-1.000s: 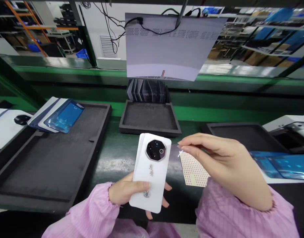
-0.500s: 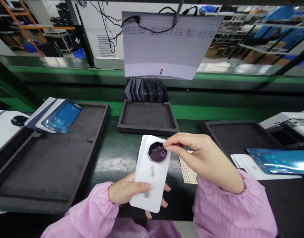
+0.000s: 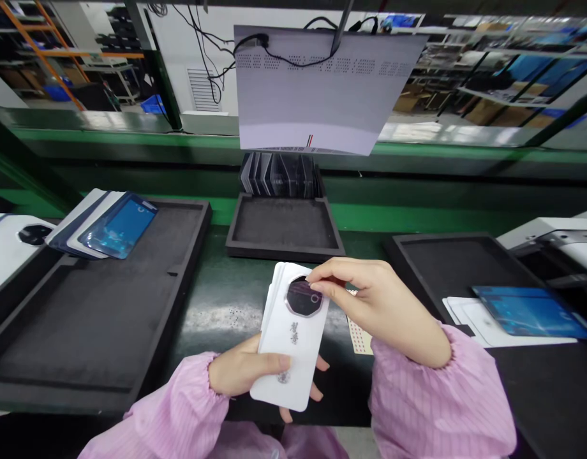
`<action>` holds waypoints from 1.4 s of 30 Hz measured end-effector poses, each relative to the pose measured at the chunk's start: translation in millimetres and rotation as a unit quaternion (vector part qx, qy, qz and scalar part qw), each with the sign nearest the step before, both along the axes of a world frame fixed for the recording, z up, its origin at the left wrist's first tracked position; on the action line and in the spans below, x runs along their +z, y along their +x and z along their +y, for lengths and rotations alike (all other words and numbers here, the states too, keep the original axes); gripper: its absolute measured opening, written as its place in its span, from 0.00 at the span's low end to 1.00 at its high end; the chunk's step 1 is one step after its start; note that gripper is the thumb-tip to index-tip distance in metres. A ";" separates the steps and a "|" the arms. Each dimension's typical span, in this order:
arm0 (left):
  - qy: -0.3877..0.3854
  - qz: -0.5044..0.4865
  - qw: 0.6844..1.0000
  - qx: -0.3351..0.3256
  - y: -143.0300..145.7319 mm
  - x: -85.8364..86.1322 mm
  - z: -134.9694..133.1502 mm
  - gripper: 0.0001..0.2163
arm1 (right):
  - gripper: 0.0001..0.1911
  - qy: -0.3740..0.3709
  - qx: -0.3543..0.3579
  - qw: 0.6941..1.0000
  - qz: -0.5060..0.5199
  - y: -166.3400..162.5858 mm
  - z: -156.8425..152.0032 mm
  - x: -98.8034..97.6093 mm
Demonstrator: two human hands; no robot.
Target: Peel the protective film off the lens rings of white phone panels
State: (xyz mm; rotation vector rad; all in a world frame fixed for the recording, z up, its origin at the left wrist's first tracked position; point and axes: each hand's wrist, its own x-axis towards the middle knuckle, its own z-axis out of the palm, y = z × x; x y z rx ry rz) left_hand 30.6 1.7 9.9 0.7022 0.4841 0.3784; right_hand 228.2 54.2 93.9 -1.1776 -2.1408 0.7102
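My left hand (image 3: 249, 367) grips a small stack of white phone back covers (image 3: 297, 376), thumb on top and fingers underneath. The uppermost cover has a dark octagonal camera window (image 3: 303, 307) with a silver rim and grey markings below it. At the upper edge of that window, my right hand (image 3: 370, 296) pinches a thin, purplish see-through film (image 3: 305, 288) between thumb and forefinger. The film overlies part of the window; how far it sticks down I cannot tell. A sticker sheet with small red marks (image 3: 360, 339) lies partly under my right hand.
On the left, a black foam tray (image 3: 83, 319) bears white covers and a blue-filmed panel (image 3: 124, 223). A smaller tray (image 3: 286, 223) with upright dark panels (image 3: 279, 175) stands at the back, below a hanging monitor (image 3: 317, 95). More blue-filmed panels (image 3: 527, 309) lie right.
My right hand has shifted slightly left and up along the camera window with the film. The left hand and the covers have barely moved.
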 end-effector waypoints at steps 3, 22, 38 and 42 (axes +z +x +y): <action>0.001 0.001 1.000 0.014 1.0 0.2 -0.9 0.18 | 0.07 0.007 -0.020 0.999 -0.036 -3.4 -1.0 -3.1; 0.082 -0.029 0.976 0.202 -20.9 4.6 10.9 0.18 | 0.14 0.011 -0.279 0.917 0.285 62.7 20.5 -17.7; 0.113 0.004 0.971 0.212 -15.4 -4.1 11.6 0.18 | 0.07 0.008 -0.126 0.988 0.090 -22.5 24.1 -64.2; 0.118 0.028 0.976 0.181 -13.8 -9.6 8.0 0.18 | 0.05 0.043 -0.086 0.984 0.153 -23.4 19.2 -20.2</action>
